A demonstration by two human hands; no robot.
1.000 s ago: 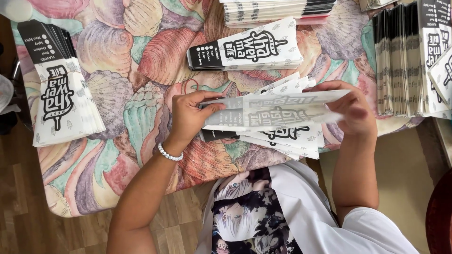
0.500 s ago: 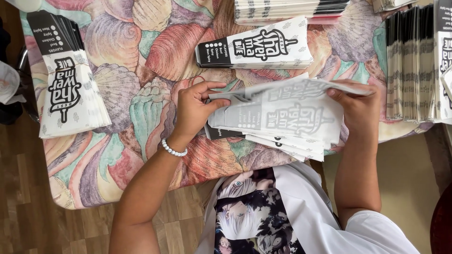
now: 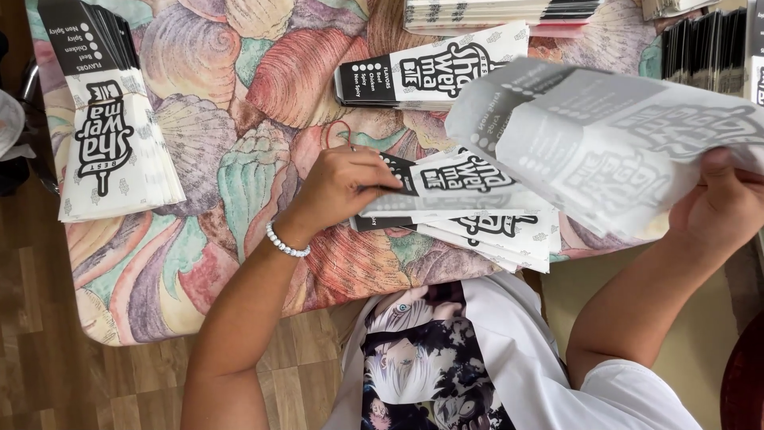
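My right hand (image 3: 728,211) pinches a white paper sleeve (image 3: 613,135) with grey, see-through lettering, lifted above the right of the desk (image 3: 199,263). My left hand (image 3: 342,187) lies with fingers pressed flat on the loose pile of white-and-black sleeves (image 3: 477,215) at the near edge. A tidy stack (image 3: 111,135) sits at the left. The desk wears a seashell-patterned cloth; wooden floor (image 3: 95,382) below.

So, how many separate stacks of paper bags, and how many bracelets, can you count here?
Lying stacks of white-and-black paper bags: 4
Upright row of bags at right edge: 1
Loose bag lifted in right hand: 1
White bead bracelet: 1
Total: 7
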